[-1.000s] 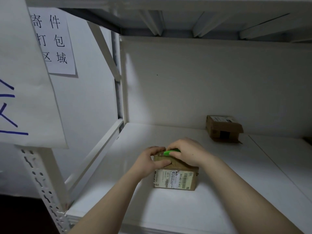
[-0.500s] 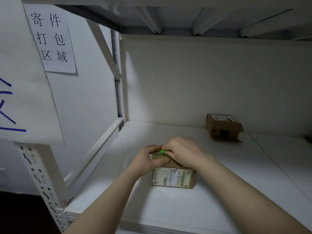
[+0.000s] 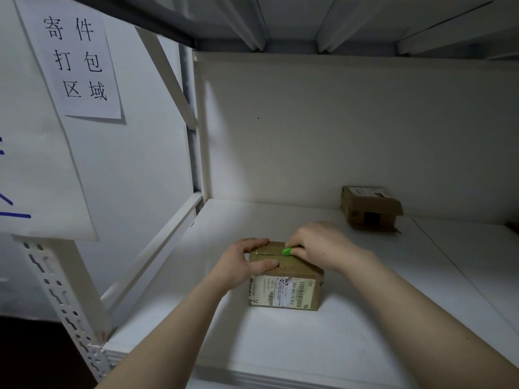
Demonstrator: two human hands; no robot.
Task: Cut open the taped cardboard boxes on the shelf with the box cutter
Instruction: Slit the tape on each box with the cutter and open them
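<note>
Small taped cardboard box point(image 3: 285, 287) on white shelf point(image 3: 309, 341), left hand point(image 3: 243, 265) grasping its left top edge, right hand point(image 3: 323, 245) clenching green box cutter point(image 3: 287, 251) against the top tape seam, second box point(image 3: 370, 209) by the back wall

Up and far left of where my left hand point(image 3: 243, 263) grips the cardboard box point(image 3: 314, 290), a paper sign point(image 3: 80, 61) reads 寄件打包区域, and just below my grip the box's label point(image 3: 276, 292) shows 602-12 and a number ending 602-12-812.
</note>
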